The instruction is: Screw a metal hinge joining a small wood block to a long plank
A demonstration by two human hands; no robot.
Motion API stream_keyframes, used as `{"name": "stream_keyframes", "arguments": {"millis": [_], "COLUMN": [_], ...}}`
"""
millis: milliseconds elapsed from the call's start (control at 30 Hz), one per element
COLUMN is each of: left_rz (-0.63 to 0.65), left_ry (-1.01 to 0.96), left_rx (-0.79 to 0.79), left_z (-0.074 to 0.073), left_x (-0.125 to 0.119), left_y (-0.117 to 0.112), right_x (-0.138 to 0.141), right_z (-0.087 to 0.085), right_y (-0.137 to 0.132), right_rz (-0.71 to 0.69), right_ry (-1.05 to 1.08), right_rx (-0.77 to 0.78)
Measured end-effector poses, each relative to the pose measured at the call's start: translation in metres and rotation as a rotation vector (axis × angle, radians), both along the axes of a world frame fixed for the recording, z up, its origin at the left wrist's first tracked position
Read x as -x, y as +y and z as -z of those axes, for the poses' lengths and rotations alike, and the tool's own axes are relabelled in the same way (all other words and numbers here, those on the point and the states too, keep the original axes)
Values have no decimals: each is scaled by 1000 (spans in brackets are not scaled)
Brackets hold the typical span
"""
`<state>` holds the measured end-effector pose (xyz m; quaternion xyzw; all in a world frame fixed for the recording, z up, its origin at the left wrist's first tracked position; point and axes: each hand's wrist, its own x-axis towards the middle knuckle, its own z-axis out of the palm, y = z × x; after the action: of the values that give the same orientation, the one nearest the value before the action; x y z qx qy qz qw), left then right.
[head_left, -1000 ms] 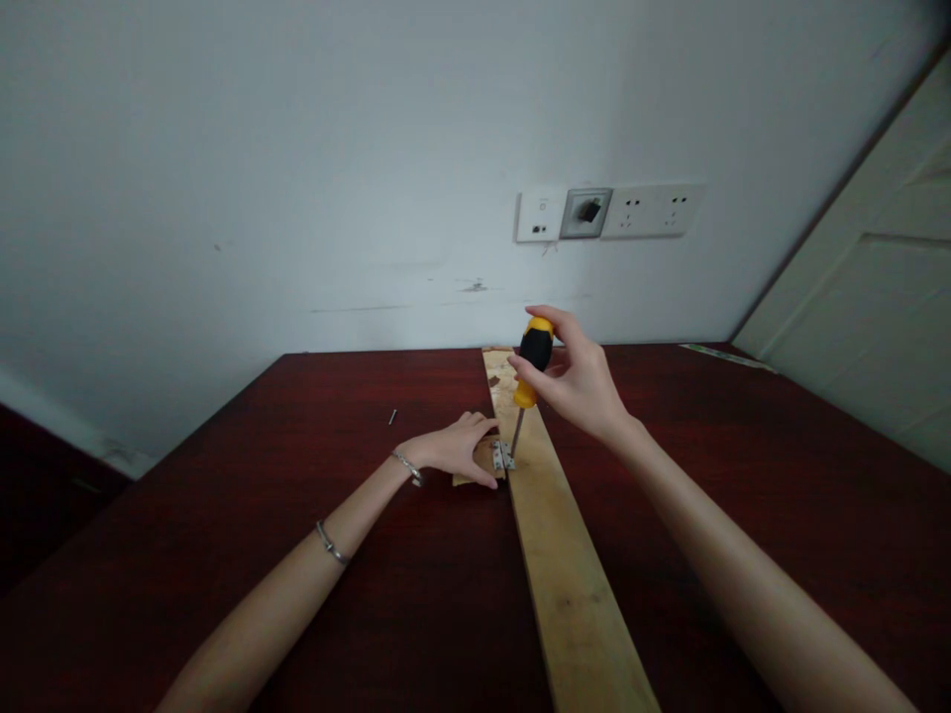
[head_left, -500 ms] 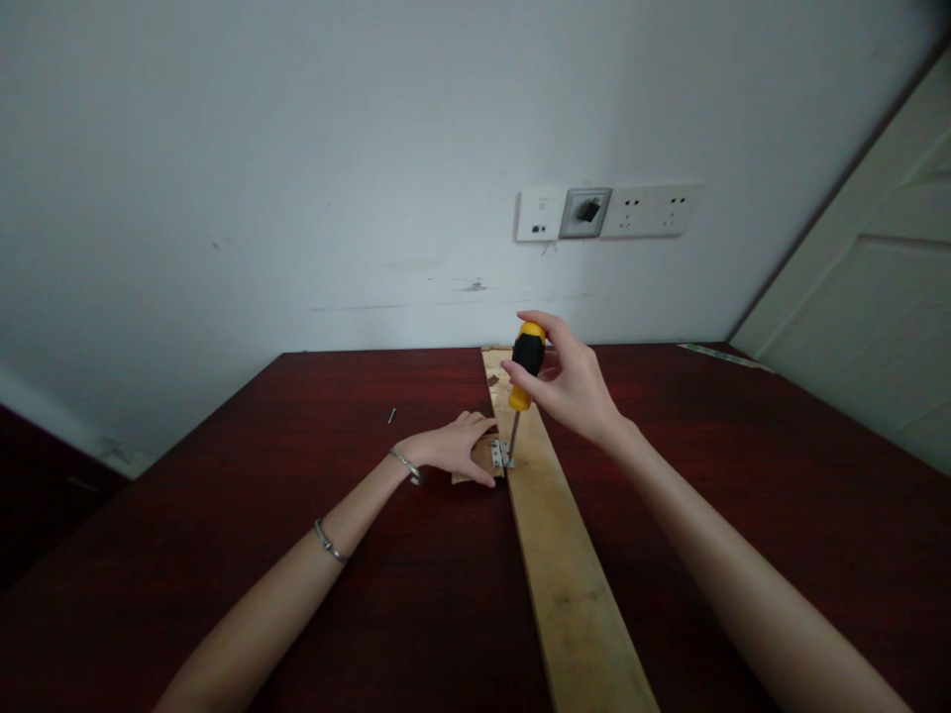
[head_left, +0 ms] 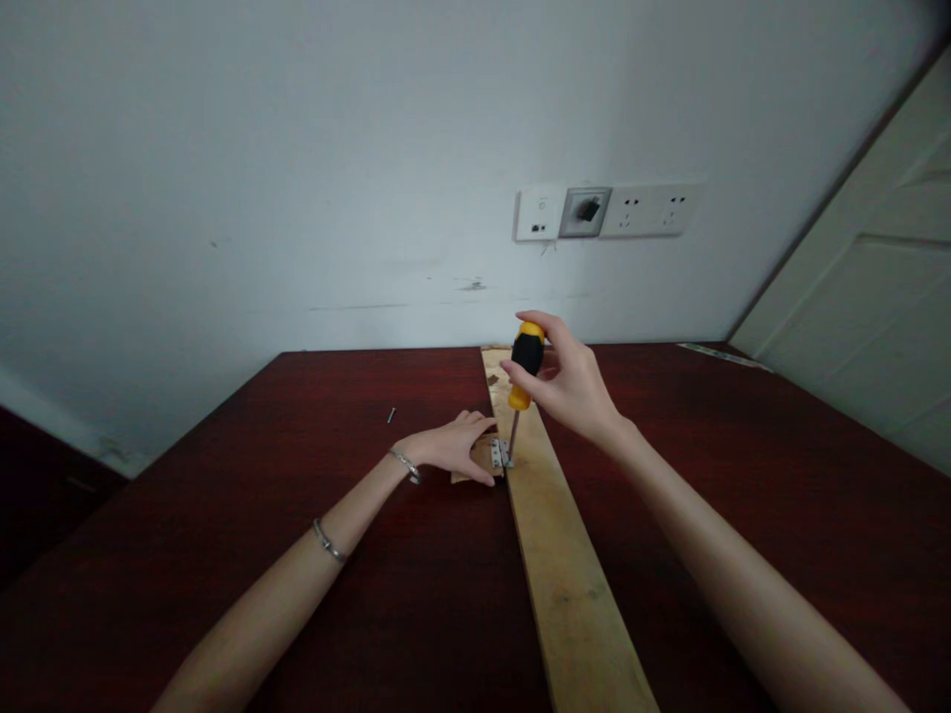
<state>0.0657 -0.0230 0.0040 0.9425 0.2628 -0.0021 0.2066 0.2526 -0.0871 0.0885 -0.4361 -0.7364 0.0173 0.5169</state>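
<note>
My right hand (head_left: 574, 384) is wrapped round the yellow and black handle of a screwdriver (head_left: 528, 353), which stands nearly upright. Its shaft leads down to the right leaf of a small silver hinge (head_left: 501, 454), where the tip meets the metal. That leaf lies on the edge of a long wooden plank (head_left: 576, 574). The other leaf rests on a small, thin brown wood piece (head_left: 482, 456) beside the plank. My left hand (head_left: 446, 444) spans this piece, thumb at its near edge and fingers at its far edge, holding it against the plank.
A loose screw (head_left: 391, 415) lies on the dark red tabletop (head_left: 327, 396), left of the plank. Behind the table rises a white wall (head_left: 334, 178) with sockets (head_left: 643, 211) and a plug. A pale panelled door (head_left: 884, 267) stands at the right.
</note>
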Motion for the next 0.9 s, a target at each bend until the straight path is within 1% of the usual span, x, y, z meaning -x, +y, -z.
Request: {"name": "stream_keyframes", "arguments": {"millis": [233, 433, 600, 800, 900], "left_rz": [-4, 12, 25, 17, 19], "left_ry": [3, 8, -7, -9, -14], "left_rx": [1, -11, -20, -5, -4], "left_z": [1, 0, 4, 4, 2], "left_x": [1, 0, 1, 1, 0], "left_y": [1, 1, 4, 4, 3], "right_x": [0, 2, 5, 5, 0], "right_z": [1, -2, -3, -6, -11], "right_y": [1, -3, -8, -12, -13], "right_rz": [2, 15, 9, 23, -8], "right_ry": [-13, -71, -132, -164, -215], "right_rx": [-30, -61, -91, -84, -52]}}
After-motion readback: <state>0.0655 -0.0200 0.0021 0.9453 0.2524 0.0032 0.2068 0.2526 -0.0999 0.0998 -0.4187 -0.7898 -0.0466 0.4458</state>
